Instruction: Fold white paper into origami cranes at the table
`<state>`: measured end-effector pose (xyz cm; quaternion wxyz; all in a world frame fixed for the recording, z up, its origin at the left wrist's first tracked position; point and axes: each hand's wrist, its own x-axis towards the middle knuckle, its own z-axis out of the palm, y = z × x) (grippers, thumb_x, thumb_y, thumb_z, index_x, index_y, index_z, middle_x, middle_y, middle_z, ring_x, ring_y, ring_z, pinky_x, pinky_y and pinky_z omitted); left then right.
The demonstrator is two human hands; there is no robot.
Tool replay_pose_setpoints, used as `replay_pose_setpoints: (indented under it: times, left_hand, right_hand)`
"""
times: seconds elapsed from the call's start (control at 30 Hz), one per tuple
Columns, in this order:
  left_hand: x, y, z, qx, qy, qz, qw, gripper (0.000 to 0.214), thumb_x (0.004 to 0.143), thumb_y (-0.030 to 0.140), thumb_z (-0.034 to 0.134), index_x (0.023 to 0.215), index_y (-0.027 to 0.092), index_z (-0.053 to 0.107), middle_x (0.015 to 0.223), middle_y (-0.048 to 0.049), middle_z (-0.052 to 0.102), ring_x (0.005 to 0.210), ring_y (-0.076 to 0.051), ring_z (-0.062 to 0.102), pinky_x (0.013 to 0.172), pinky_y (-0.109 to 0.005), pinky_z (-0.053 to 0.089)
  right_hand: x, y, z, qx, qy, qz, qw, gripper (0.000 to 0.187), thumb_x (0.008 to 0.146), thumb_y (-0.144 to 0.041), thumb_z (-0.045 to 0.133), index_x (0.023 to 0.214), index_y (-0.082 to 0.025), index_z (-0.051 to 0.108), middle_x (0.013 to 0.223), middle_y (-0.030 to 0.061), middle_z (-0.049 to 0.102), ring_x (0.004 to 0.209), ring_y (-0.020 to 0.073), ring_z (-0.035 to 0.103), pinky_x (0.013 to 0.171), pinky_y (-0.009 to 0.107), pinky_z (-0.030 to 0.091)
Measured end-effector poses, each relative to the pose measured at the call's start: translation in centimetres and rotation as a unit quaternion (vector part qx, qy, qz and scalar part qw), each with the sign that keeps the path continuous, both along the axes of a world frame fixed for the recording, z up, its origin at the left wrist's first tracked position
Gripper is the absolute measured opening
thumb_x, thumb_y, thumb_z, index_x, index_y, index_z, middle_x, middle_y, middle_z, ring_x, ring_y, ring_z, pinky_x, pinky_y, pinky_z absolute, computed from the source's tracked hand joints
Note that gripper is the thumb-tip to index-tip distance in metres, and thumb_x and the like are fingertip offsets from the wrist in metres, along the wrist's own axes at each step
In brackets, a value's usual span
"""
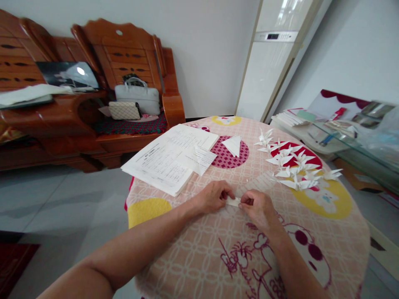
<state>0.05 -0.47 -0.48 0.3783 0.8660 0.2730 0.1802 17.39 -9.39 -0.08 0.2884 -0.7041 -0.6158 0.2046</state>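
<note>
Between my two hands, just above the patterned tablecloth [193, 249], is a small narrow piece of folded white paper [233, 202]. My left hand [215, 196] pinches its left end, and my right hand [256, 206] pinches the right end with thumb and fingertips. Parts of the paper are hidden by the fingers. A clear ruler-like strip [260, 182] lies flat just beyond my hands. Several white paper cranes [296, 162] stand grouped on the right side of the table. Farther off lies a folded white paper triangle [233, 145].
A stack of printed sheets [158, 162] lies at the table's left, with loose paper pieces [204, 160] on its right edge. Behind stands a wooden sofa [124, 54] holding bags [139, 97]. A glass-topped side table [349, 149] with clutter adjoins at right.
</note>
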Motion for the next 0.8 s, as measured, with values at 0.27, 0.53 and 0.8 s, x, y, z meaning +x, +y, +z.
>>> replay_pose_setpoints:
  times: [0.27, 0.53, 0.8]
  left_hand:
    - [0.9, 0.6, 1.4, 0.059, 0.019, -0.013, 0.998, 0.023, 0.082, 0.02, 0.053, 0.093, 0.017, 0.074, 0.09, -0.0055, 0.069, 0.087, -0.016, 0.06, 0.08, -0.026, 0.043]
    - [2.5, 0.4, 2.2, -0.024, 0.1, 0.016, 0.995, 0.008, 0.069, 0.02, 0.063, 0.066, 0.016, 0.07, 0.056, 0.0022, 0.061, 0.055, -0.01, 0.051, 0.053, -0.02, 0.032]
    - [2.8, 1.0, 1.4, -0.2, -0.064, 0.089, 0.974, 0.02, 0.071, 0.032, 0.062, 0.064, 0.012, 0.063, 0.055, 0.0031, 0.051, 0.051, -0.008, 0.044, 0.047, -0.019, 0.029]
  right_hand:
    - [0.3, 0.0, 0.0, 0.005, -0.026, 0.006, 1.0, 0.006, 0.069, -0.015, 0.063, 0.063, -0.017, 0.062, 0.064, 0.0007, 0.061, 0.061, 0.0146, 0.055, 0.058, 0.024, 0.038]
    - [0.4, -0.1, 1.0, 0.018, -0.092, 0.005, 0.996, 0.008, 0.068, -0.015, 0.069, 0.074, -0.015, 0.065, 0.075, 0.005, 0.065, 0.072, 0.0184, 0.058, 0.067, 0.028, 0.042]
    - [2.1, 0.6, 0.0, 0.051, 0.165, -0.091, 0.981, 0.054, 0.065, -0.033, 0.075, 0.113, -0.011, 0.065, 0.081, 0.0086, 0.071, 0.073, 0.0234, 0.065, 0.068, 0.035, 0.052]
